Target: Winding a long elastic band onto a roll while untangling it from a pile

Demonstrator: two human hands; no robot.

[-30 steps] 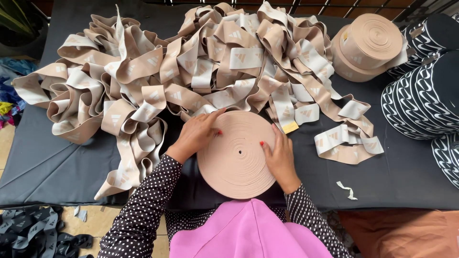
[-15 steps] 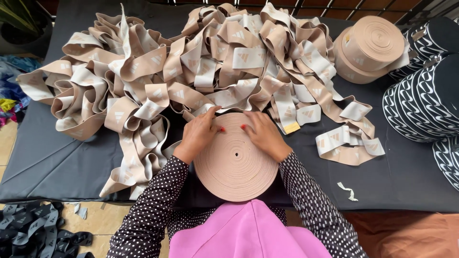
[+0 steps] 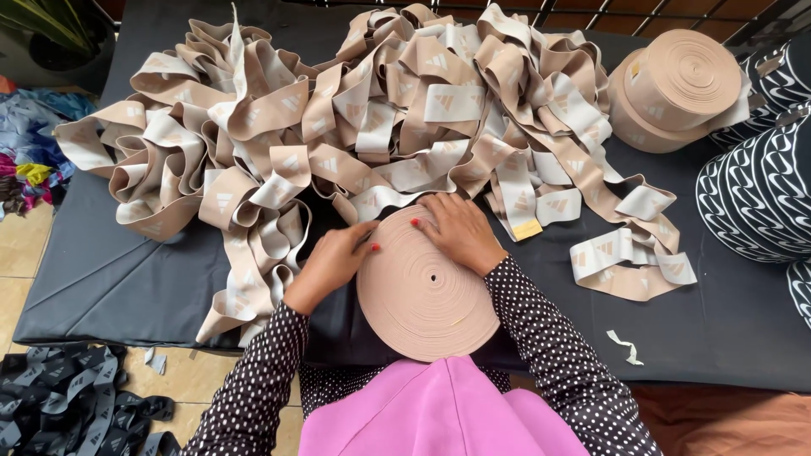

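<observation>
Head view: hands flat on a tan roll

Head view shows both hands on the roll [image 3: 427, 293] at the table's [image 3: 110, 270] near edge. Left hand [image 3: 331, 262] presses its left rim, fingers together; right hand [image 3: 460, 232] lies spread on the far edge. Loose band [image 3: 355, 127] is heaped beyond. Wound soft, the roll likely telescopes; grip the rim.

Even soft daylight — sharp focus, faint shadows, no glare.

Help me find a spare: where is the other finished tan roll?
In the head view, the finished tan roll sits at the table's far right, between the loose band pile and the black-and-white rolls.
</observation>
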